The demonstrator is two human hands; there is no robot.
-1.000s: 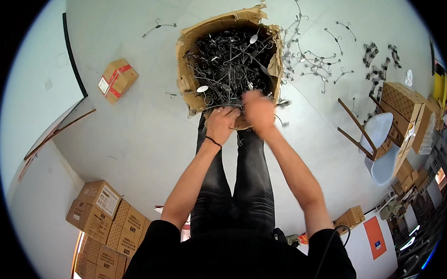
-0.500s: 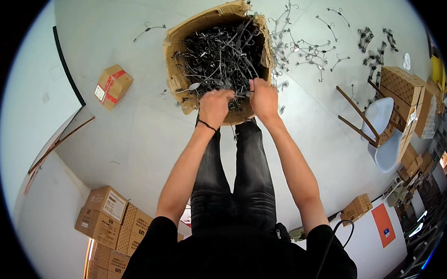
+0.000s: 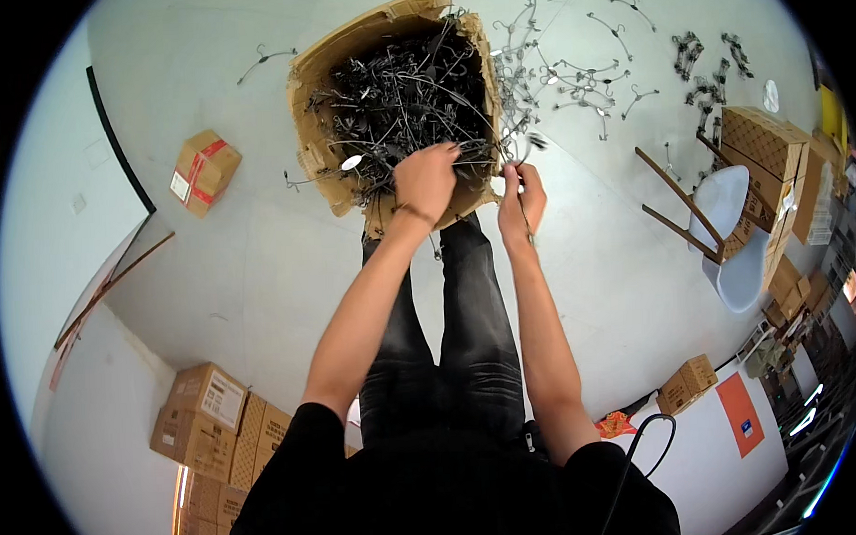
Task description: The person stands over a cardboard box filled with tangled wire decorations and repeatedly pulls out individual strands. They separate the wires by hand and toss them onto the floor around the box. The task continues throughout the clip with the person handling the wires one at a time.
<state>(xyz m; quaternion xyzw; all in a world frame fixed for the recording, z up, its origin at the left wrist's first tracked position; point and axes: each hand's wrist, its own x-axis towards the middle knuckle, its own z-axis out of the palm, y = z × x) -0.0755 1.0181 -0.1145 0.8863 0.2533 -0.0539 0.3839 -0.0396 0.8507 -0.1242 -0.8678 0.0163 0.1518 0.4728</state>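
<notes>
A torn cardboard box (image 3: 313, 163) stands in front of my legs, heaped with dark, tangled clothes hangers (image 3: 394, 99). My left hand (image 3: 425, 185) reaches over its near side, fingers closed on a hanger among the heap; their tips are partly hidden. Just outside the box's right near corner, my right hand (image 3: 522, 208) pinches another thin grey hanger, one end of which is blurred above the fingers. Out past the left rim sticks a hanger with a pale oval disc (image 3: 351, 163).
Loose hangers (image 3: 586, 78) are scattered on the floor right of the box, with bundled ones (image 3: 705, 88) farther right. A white chair (image 3: 723, 205) lies tipped against stacked cartons (image 3: 763, 152). A taped carton (image 3: 206, 171) sits at left; more boxes (image 3: 198, 417) are stacked lower left.
My right hand has moved right, out of the box, with a hanger in it. My left hand has shifted slightly right and up over the heap. The view has shifted a little.
</notes>
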